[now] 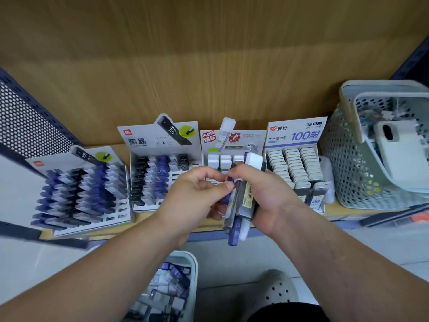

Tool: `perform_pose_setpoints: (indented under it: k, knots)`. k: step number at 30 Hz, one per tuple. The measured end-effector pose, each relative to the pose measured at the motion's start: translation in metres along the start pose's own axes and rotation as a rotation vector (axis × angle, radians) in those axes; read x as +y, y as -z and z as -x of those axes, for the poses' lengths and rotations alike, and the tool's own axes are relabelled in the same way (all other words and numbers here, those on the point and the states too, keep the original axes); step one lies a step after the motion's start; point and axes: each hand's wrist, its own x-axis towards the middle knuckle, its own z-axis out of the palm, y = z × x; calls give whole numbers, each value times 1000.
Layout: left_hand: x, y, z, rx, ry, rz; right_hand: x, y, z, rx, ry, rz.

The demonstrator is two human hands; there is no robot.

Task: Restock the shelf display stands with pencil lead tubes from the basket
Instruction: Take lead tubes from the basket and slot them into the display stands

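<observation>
wood-grain back panel [209, 66] fills the top of my view, and under it the shelf [343, 212] carries four display stands in a row, tilted toward me so their slots face the reach. the left stand [79, 189] and second stand [160, 173] hold mostly blue and black tubes, with a few bare slots on their right sides. the third stand [229, 145] is partly hidden by my hands, and the fourth stand [294, 163] looks packed. a perforated basket [348, 159] sits at the shelf's right end. a lower basket [185, 259] of loose tubes lies by my foot, close for refills. my right hand [267, 196] has its fingers clamped round a bundle of pencil lead tubes [241, 205], held upright as a ready supply. my left hand [192, 196] pinches one blue tube [226, 198] between thumb and forefinger, i judge to peel it free for a slot.
</observation>
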Motion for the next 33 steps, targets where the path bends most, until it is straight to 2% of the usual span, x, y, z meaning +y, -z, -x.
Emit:
perform_pose_setpoints:
  k: [6,14,24,33]
  knots:
    - [-11,-6,15,23,22,107,7,4,7,-42,-62,68]
    - [-22,-8,29,59,6,91,12,-1,16,40,-95,197]
    - [-22,20,29,-17,35,116,12,-15,13,35,-90,228]
    - [-19,41,34,-285,61,104,10,-14,7,24,-95,223]
